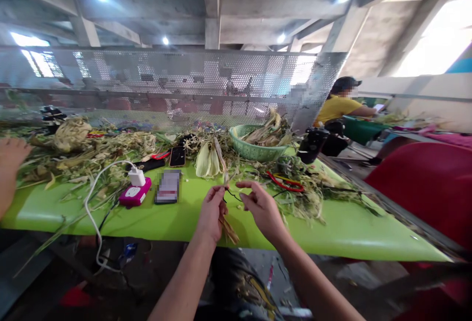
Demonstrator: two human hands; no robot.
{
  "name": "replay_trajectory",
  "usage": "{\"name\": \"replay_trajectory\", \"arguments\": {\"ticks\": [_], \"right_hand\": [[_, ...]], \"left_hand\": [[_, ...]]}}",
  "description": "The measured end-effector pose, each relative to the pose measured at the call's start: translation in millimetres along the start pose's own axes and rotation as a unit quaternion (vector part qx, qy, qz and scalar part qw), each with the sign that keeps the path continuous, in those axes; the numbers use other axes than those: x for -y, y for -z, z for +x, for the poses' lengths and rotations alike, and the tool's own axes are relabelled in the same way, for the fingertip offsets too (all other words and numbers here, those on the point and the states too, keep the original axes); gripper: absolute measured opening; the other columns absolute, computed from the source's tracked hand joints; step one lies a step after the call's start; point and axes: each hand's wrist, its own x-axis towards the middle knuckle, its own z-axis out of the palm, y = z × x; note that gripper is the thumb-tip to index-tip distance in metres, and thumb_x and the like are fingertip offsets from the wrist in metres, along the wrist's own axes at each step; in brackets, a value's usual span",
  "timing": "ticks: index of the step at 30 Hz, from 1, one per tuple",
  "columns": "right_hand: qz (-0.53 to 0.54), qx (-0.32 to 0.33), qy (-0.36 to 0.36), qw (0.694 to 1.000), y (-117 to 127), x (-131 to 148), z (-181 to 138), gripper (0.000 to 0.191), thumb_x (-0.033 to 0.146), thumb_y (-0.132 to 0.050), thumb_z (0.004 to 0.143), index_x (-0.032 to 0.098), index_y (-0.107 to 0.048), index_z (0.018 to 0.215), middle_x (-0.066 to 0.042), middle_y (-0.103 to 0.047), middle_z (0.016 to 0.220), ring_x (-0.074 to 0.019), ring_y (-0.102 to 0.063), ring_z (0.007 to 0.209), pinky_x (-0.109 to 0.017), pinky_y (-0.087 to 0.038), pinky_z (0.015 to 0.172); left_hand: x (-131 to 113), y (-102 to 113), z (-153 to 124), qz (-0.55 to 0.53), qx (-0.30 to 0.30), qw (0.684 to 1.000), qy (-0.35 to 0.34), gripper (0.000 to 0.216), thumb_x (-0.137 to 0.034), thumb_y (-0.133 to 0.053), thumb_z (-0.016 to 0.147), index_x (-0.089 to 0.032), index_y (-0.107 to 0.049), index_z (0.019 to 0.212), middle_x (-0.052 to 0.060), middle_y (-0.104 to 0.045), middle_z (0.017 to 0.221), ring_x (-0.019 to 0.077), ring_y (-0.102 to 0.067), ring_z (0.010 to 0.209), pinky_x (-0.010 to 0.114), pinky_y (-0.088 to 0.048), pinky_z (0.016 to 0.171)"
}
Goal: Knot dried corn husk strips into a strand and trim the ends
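Note:
My left hand (214,210) is closed round a bundle of dried corn husk (229,230), whose brown ends hang below the fingers. Pale husk tips (225,176) stick up above that grip. From the bundle a thin black wire (233,194) runs across to my right hand (260,205) and shows again beyond it. The right index finger points toward the left hand, while the other fingers curl at the wire; their exact hold is partly hidden. Just behind the hands, a fan of pale green husk (207,161) lies on the green tabletop (177,220).
A green basket (254,150) holds dried husks. Red-handled pliers (285,182) lie at right among plant scraps. At left are a phone (168,187), a second phone (177,156) and a pink power adapter (135,192) with a white cable. Another person's hand (13,156) rests far left.

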Motion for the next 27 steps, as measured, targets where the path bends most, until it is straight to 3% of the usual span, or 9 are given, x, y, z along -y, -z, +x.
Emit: {"name": "replay_trajectory", "arguments": {"ticks": [2,6,14,20,27], "right_hand": [[0.127,0.040,-0.067,0.989,-12.3,0.5,1.3,0.020,0.027,-0.054,0.082,0.021,-0.056,0.101,-0.002,-0.063,0.088,-0.0125,-0.058,0.056,-0.026,-0.043,0.053],[0.265,0.048,-0.106,0.957,-28.1,-3.5,4.6,0.021,0.026,-0.063,0.075,0.019,-0.056,0.093,0.000,-0.061,0.080,-0.0117,-0.058,0.060,-0.025,-0.044,0.056],[0.200,0.060,-0.098,0.973,-32.3,-10.9,5.8,0.017,0.032,-0.065,0.073,0.015,-0.061,0.071,0.001,-0.059,0.064,-0.0131,-0.051,0.060,-0.026,-0.039,0.059],[0.193,0.056,-0.129,0.971,-21.7,-6.6,5.9,0.018,0.033,-0.062,0.073,0.015,-0.060,0.072,0.003,-0.051,0.061,-0.0099,-0.040,0.055,-0.023,-0.030,0.052],[0.189,0.081,-0.126,0.971,-17.7,-11.2,12.8,0.016,0.031,-0.059,0.073,0.016,-0.056,0.068,0.004,-0.046,0.060,-0.0094,-0.038,0.053,-0.023,-0.030,0.051]], "left_hand": [[0.5,-0.9,-2.0,-0.025,0.009,1.000,0.014,0.029,-0.031,-0.076,0.066,-0.017,-0.058,0.085,-0.005,-0.058,0.071,0.0014,-0.038,0.044,0.016,-0.032,0.043],[-0.2,-1.7,-4.3,-0.055,0.034,0.997,0.032,0.026,-0.029,-0.075,0.068,-0.017,-0.059,0.085,-0.005,-0.056,0.066,0.0041,-0.046,0.049,0.018,-0.037,0.049],[4.3,0.2,-3.0,-0.055,0.027,0.997,0.037,0.026,-0.028,-0.074,0.066,-0.018,-0.059,0.085,-0.002,-0.063,0.079,0.0075,-0.055,0.063,0.019,-0.039,0.057],[-0.7,8.3,2.3,0.167,0.000,0.984,-0.060,0.019,-0.029,-0.066,0.073,-0.018,-0.060,0.088,-0.001,-0.058,0.075,0.0096,-0.053,0.063,0.022,-0.041,0.062],[-8.8,15.8,9.2,0.366,0.101,0.907,-0.183,0.013,-0.021,-0.058,0.079,-0.021,-0.065,0.090,0.002,-0.058,0.081,0.0123,-0.054,0.068,0.024,-0.042,0.068]]}}
